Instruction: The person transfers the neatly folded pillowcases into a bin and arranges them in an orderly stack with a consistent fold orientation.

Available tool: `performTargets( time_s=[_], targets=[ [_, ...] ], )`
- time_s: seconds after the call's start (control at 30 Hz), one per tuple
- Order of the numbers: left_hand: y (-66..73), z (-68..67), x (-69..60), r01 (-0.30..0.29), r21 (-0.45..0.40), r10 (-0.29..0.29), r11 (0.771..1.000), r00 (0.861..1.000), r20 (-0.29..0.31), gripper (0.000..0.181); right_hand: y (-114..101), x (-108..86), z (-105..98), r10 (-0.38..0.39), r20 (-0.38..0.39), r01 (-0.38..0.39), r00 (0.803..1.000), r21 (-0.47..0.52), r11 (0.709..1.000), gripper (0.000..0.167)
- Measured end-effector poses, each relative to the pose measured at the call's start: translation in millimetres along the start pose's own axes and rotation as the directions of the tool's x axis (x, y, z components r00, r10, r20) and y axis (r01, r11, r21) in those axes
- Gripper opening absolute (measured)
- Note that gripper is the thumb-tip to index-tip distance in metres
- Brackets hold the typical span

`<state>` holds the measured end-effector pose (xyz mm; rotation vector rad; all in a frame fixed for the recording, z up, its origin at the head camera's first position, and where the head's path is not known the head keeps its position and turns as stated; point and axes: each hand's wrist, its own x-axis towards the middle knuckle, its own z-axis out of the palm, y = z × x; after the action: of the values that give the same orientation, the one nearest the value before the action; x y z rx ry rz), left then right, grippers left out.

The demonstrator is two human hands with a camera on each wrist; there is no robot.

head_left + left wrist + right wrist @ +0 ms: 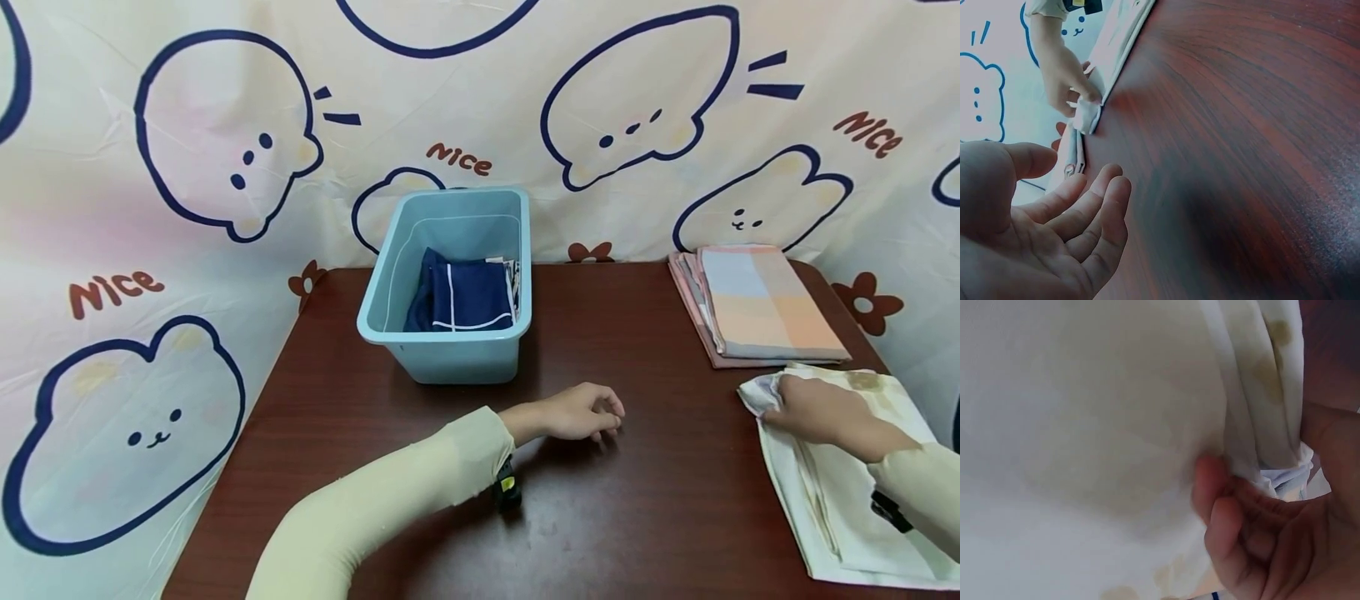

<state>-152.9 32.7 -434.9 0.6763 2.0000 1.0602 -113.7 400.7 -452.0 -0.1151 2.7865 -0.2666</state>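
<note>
A folded white cloth (862, 508) with brownish stains (1269, 378) lies at the table's right side. At its far left corner my right hand (828, 417) pinches the layered edge, and that corner bunches up slightly; the left wrist view shows the same right hand (1063, 75) at the corner. My left hand (573, 412) hovers over the middle of the table, holding nothing. Its fingers (1100, 219) are loosely bent and apart from the thumb. Part of the white cloth is hidden under my right forearm.
Toward the back left stands a light blue plastic bin (457, 358) with folded navy cloth (476, 296) inside. A folded pastel checked cloth (772, 304) lies at the back right, just beyond the white one. Behind the brown table (637, 517) hangs a printed curtain (480, 83).
</note>
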Motion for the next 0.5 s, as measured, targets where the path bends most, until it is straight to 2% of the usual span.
performTargets(
  time_s=[0.07,0.23,0.4,0.5],
  targets=[
    [-0.6,-0.9,-0.1,0.003,-0.003,-0.003,1.0,1.0,-0.004,0.022,1,2.5,0,-0.019,0.003,0.019,1.0,0.052,0.998,0.023],
    [-2.7,-1.8,-0.3,-0.005,-0.036,0.005,0.999,1.0,-0.003,0.023,-4,5.8,3,-0.074,0.001,0.073,0.997,0.177,0.982,0.018],
    [-6.0,1.1,1.9,-0.02,-0.088,0.019,0.996,1.0,-0.011,0.023,-17,8.3,11,-0.131,-0.016,0.131,0.991,0.285,0.95,0.021],
    [-5.9,0.4,3.4,-0.026,-0.092,0.024,0.995,0.999,-0.027,0.025,-29,11.4,12,-0.131,0.004,0.121,0.991,0.354,0.927,0.02]
  ],
)
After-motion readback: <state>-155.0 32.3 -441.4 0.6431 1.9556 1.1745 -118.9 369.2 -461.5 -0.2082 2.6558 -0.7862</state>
